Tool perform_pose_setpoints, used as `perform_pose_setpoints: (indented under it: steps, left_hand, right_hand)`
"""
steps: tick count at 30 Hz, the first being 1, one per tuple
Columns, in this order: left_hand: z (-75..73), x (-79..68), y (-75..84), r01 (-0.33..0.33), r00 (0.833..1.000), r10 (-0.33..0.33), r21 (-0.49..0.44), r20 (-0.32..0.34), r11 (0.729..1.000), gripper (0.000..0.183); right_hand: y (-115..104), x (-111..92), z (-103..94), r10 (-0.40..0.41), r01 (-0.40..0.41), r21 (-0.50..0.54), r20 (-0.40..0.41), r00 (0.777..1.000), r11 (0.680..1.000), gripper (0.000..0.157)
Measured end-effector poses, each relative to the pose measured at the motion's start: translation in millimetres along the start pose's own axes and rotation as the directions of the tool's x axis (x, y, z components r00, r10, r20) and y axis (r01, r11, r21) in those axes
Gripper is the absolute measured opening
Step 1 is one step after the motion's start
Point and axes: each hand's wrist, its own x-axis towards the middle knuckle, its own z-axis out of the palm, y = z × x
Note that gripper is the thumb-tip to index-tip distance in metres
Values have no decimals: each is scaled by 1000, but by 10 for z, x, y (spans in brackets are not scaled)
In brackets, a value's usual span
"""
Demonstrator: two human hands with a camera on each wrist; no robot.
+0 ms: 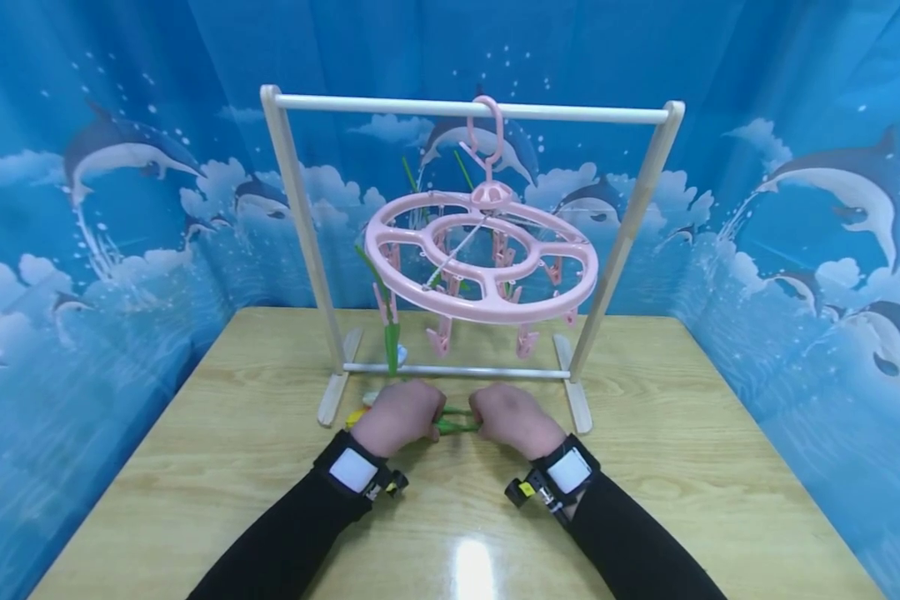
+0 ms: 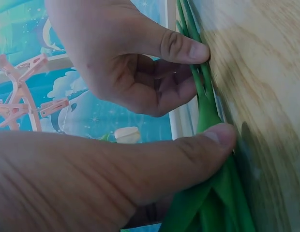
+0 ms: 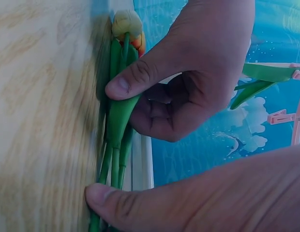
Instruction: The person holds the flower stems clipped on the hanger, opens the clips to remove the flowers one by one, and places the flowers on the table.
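Low over the wooden table [image 1: 682, 458], near the front of the white rack [image 1: 390, 105], I hold a small bunch of artificial tulips [image 1: 457, 427] between my two hands, blossoms to the left, bare stems to the right. My left hand [image 1: 401, 414] pinches the broad leaves, thumb on top; my right hand [image 1: 517, 417] pinches the thinner stems farther right. A pale blossom [image 3: 127, 23] and an orange-red one show past my left fingers (I can't count every stem from here). Above and farther back, a round pink hanger [image 1: 487, 310] with clips hangs from the rack.

To handle this well, I judge I should keep the left pinch steady, line up the stems side by side with the right, and press on green parts only, since petals would probably crease or come loose.
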Motion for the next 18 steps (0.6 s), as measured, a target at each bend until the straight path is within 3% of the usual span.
perform_pose_setpoints:
  steps: [9, 14, 18]
  left_hand:
    - [-51, -44, -22, -71, 995, 69, -33, -69, 997, 34]
    - [-138, -69, -14, -54, 996, 49, -72, -69, 996, 38]
    - [-215, -94, 13, -26, 999, 22, -113, -41, 993, 41]
  right_hand:
    - [-74, -30, -41, 10, -11, -36, -25, 1000, 999, 27]
    - [-144, -38, -107, 22, -24, -50, -27, 999, 998, 18]
    - [-212, -68, -166, 13, -15, -60, -29, 1000, 998, 21]
